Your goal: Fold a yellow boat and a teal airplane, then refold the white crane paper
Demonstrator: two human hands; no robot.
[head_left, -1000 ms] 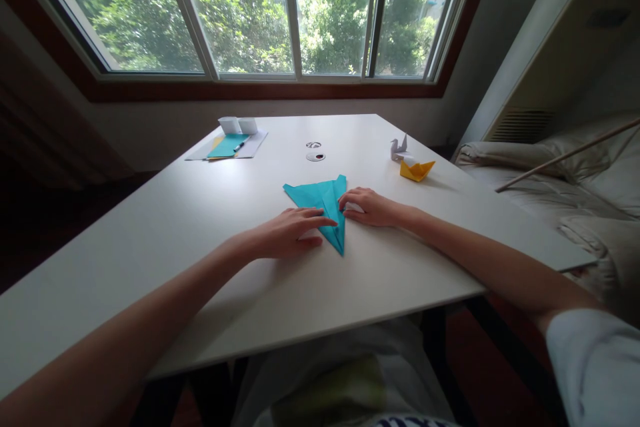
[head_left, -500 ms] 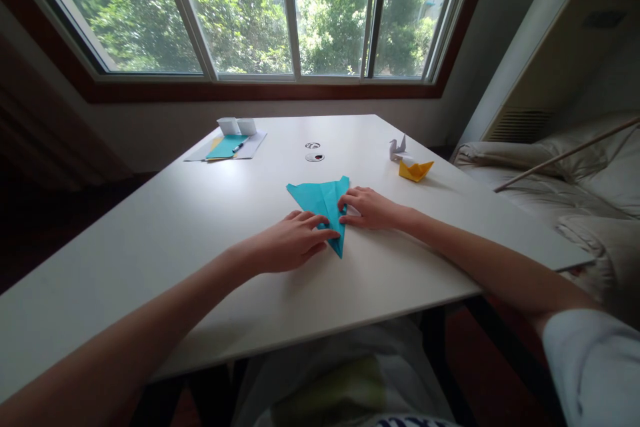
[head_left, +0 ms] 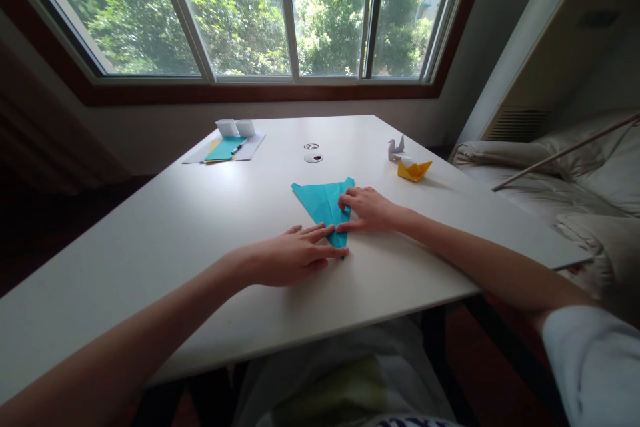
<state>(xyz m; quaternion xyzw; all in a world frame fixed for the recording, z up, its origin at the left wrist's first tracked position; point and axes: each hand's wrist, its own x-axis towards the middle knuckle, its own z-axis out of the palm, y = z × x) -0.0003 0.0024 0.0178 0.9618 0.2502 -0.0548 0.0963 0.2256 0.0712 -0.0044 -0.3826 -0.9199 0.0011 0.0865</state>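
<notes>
Pressing a fold flat

Left hand [head_left: 293, 257] and right hand [head_left: 370, 209] flat, fingers released, pressing blue paper [head_left: 323, 200]; needing firm rubbing along crease.

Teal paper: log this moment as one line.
left hand flat on teal paper tip | right hand pressing its right edge | table

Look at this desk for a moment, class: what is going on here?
A person seated at a white table is folding a teal paper into a long pointed shape. The left hand lies flat over the paper's near tip, while the right hand presses its right edge. Farther back stand a yellow paper boat and a small white paper crane. At the far left corner lie loose sheets with a pen on them.
</notes>
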